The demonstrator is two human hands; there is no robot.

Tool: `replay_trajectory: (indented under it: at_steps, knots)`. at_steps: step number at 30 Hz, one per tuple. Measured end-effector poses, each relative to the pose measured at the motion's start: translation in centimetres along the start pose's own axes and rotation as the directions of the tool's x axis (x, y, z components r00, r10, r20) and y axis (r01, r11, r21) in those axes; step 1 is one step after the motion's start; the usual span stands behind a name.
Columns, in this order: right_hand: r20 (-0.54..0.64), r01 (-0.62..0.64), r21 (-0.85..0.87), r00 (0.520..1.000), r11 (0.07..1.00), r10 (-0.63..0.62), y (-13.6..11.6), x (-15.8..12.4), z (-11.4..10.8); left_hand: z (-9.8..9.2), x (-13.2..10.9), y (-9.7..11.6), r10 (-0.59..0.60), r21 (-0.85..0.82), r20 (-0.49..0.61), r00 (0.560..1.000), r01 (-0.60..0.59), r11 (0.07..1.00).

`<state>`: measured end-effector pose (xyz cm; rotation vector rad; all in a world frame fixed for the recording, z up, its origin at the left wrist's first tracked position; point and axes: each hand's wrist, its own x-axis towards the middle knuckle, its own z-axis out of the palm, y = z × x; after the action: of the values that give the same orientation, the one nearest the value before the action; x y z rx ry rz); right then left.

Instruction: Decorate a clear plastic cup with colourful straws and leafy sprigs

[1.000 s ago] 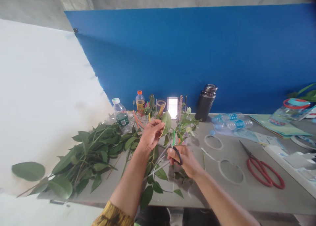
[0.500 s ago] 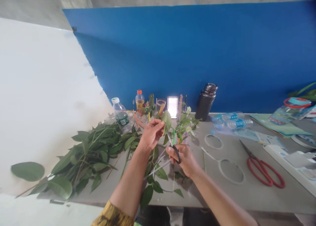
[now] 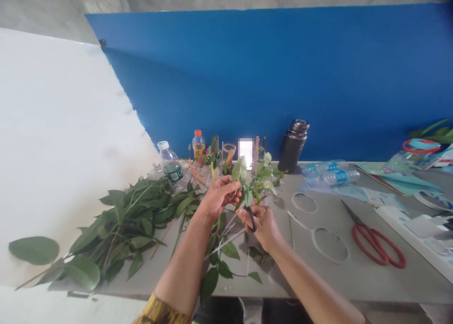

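Observation:
Near the middle of the table, my left hand (image 3: 221, 196) pinches a green leaf (image 3: 239, 172) between thumb and fingers, the leaf pointing up. Just right of it, my right hand (image 3: 260, 222) is closed around small black-handled scissors (image 3: 251, 218). Their blades point up beside the leaf, partly hidden by foliage and fingers. Below both hands, cut stems and leaves (image 3: 230, 248) lie on the table. Behind the right hand stands a leafy arrangement (image 3: 267, 175) with pale flowers.
A pile of leafy branches (image 3: 123, 220) covers the left side. Bottles (image 3: 173, 168) and a lit phone (image 3: 246, 153) stand behind. Rightward are a black flask (image 3: 293, 147), two white rings (image 3: 330, 244), red-handled scissors (image 3: 378, 241) and a power strip (image 3: 414, 239).
My left hand has lowered slightly with the leaf, which is now turned at a different angle. The scissors' blades have shifted and show less. The whole view has moved a little.

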<state>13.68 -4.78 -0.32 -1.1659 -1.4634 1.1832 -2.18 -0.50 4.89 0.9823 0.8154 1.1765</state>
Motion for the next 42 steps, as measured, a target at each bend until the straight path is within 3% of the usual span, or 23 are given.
replay_trajectory:
  at_steps: [17,22,25,29,36,42]
  knots:
    - [0.036,0.006,0.030,0.999,1.000,-0.007,-0.2,-0.2,0.6,0.1,-0.3,0.1,0.008,0.069,0.015,1.000,-0.009,0.998]
    - [0.020,-0.010,0.033,1.000,0.999,0.009,-0.5,-0.2,0.6,0.1,-0.5,0.0,-0.011,0.147,0.121,0.993,-0.007,0.989]
    - [0.015,-0.007,0.028,1.000,1.000,0.006,-0.8,-0.1,0.3,0.1,-0.7,0.3,-0.018,0.181,0.125,0.992,-0.005,0.983]
    - [0.012,-0.007,0.010,1.000,1.000,0.006,-1.0,0.1,-0.1,0.0,-0.7,0.6,0.012,0.235,0.072,0.997,-0.029,0.972]
    - [0.097,0.014,0.014,0.995,1.000,-0.015,-0.2,0.1,0.1,0.1,0.1,0.4,0.160,-0.052,-0.155,0.975,-0.169,0.984]
    - [0.142,0.029,-0.044,0.990,0.999,-0.023,-0.7,-0.3,-0.1,0.6,0.2,0.6,0.231,-0.030,-0.210,0.950,-0.242,0.970]
